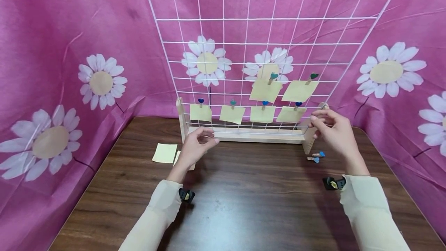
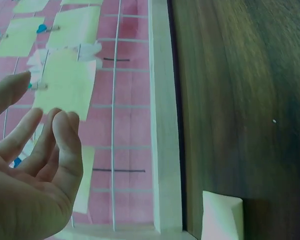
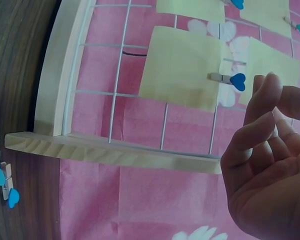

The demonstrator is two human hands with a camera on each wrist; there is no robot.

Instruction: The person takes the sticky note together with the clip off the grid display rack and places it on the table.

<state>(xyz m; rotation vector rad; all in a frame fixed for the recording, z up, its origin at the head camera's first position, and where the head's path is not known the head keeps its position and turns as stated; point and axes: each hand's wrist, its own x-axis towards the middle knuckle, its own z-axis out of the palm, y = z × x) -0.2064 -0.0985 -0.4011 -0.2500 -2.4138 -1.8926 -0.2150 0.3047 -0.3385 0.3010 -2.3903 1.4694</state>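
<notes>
My left hand (image 1: pixel 196 146) hovers in front of the lower left of a white wire grid (image 1: pixel 248 19), fingers loosely bent and holding nothing. Beside the grid's right end is my right hand (image 1: pixel 336 131), its fingers bent with nothing visible between them. Several yellow sticky notes hang on the grid in two rows, each under a small wooden clothespin with a heart. The bottom-right note (image 3: pixel 177 67) and its blue-heart clothespin (image 3: pixel 235 81) are nearest my right hand. In the left wrist view, a note (image 2: pixel 65 100) hangs behind my left fingers.
A wooden stand (image 1: pixel 258 136) holds the grid upright on the dark wooden table (image 1: pixel 244 196). Loose sticky notes (image 1: pixel 165 153) lie left of the stand, one partly behind my left hand. Two blue-heart clothespins (image 1: pixel 315 160) lie at its right foot. Pink floral cloth (image 1: pixel 115 18) surrounds the table.
</notes>
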